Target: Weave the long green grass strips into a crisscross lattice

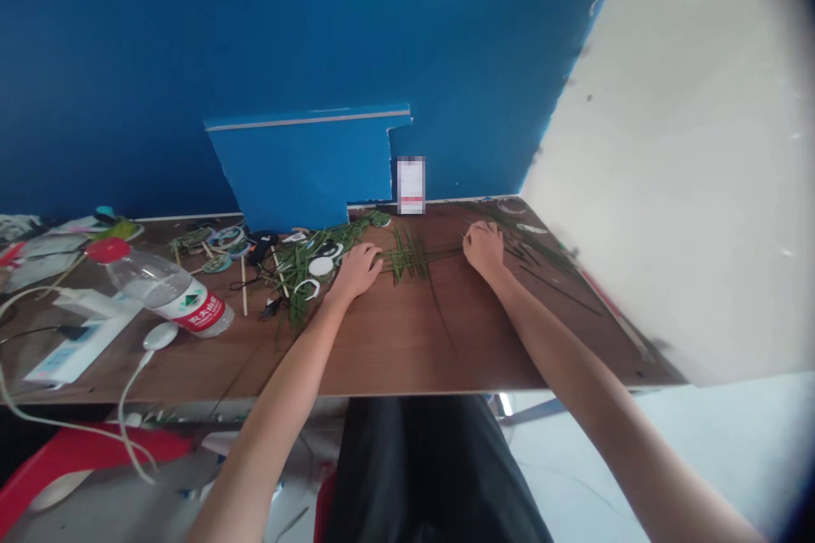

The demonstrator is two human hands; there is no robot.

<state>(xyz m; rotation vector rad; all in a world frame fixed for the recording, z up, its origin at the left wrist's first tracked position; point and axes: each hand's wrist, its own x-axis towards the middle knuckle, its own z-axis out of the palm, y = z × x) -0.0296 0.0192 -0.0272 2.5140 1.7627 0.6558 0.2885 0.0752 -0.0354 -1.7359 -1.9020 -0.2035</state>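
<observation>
Clock directions taken about the woven grass patch. Wood-grain tabletop [388, 344] spans the work area. Blue panel [299, 174] stands at 10 o'clock. Plastic bottle [169, 288], red-capped, lies on its side toward 9 o'clock, touching the white power strip [89, 339]. Heap of green grass blades [296, 271], nearer, also at 9. Left hand [357, 269]: palm down, fingers at the patch's 9 o'clock edge; grip cannot be told. Right hand [484, 246]: at 3 o'clock, fingers curled by the end of a long crosswise blade; whether pinched, cannot tell. Woven grass patch [409, 259]: flat on tabletop, between both hands. White disc [321, 266]: just beyond left hand, at 9.
</observation>
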